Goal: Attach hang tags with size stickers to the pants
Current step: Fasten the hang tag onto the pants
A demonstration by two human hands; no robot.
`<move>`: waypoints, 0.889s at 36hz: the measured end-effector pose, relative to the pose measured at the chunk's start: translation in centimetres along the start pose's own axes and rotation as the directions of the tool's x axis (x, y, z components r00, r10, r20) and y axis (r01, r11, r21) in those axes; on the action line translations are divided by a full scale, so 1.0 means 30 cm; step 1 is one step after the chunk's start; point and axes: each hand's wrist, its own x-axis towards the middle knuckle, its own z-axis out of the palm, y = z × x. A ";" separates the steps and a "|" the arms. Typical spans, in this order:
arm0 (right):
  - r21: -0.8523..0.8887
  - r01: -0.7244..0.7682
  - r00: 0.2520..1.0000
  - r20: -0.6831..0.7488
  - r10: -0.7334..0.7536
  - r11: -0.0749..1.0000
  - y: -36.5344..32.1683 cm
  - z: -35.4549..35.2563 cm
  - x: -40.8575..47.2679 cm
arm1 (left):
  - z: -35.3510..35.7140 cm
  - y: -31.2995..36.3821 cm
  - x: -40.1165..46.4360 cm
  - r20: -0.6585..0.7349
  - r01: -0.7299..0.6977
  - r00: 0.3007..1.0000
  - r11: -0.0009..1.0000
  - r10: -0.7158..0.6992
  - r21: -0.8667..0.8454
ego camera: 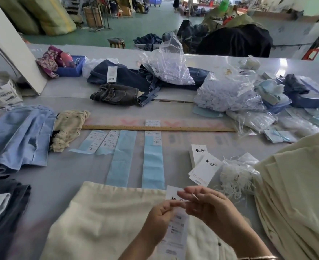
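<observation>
Cream pants (pixel 102 218) lie flat on the table (pixel 65 177), closest to us. Just above them, both hands meet over a white hang tag (pixel 175 231). Left hand (pixel 158 220) pinches the tag near its top with curled fingers. Right hand (pixel 207 207) pinches a thin white string (pixel 195 196) between thumb and finger, right beside the tag's top. More tags (pixel 204 168) and loose strings (pixel 235 177) sit just past the right hand.

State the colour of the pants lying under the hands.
Cream pants, plain with no pattern, shown best in the head view.
</observation>
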 end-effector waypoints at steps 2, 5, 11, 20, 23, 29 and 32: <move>-0.037 -0.002 1.000 -0.021 0.001 0.999 0.020 0.016 0.008 | -0.018 0.009 -0.021 -0.058 -0.053 0.997 0.999 0.053 0.005; -0.191 0.065 0.986 -0.140 -0.092 0.979 0.051 0.029 0.022 | -0.059 0.020 -0.051 -0.130 -0.106 0.986 0.994 0.101 -0.027; -0.496 0.118 0.924 -0.263 -0.278 0.860 0.082 0.033 0.049 | -0.129 0.042 -0.112 -0.098 -0.228 0.967 0.970 0.235 0.078; -0.844 0.350 0.892 0.167 -0.420 0.406 0.107 0.081 0.064 | -0.138 0.088 -0.144 -0.004 -0.321 0.946 0.938 0.325 0.133; -0.817 0.352 0.891 0.144 -0.430 0.457 0.106 0.083 0.061 | -0.139 0.092 -0.146 0.015 -0.324 0.945 0.931 0.326 0.170; -0.803 0.319 0.901 0.092 -0.425 0.503 0.109 0.079 0.057 | -0.132 0.077 -0.142 0.047 -0.336 0.941 0.920 0.334 0.199; -0.793 0.333 0.912 0.135 -0.386 0.510 0.103 0.074 0.045 | -0.127 0.078 -0.142 0.060 -0.378 0.925 0.897 0.374 0.228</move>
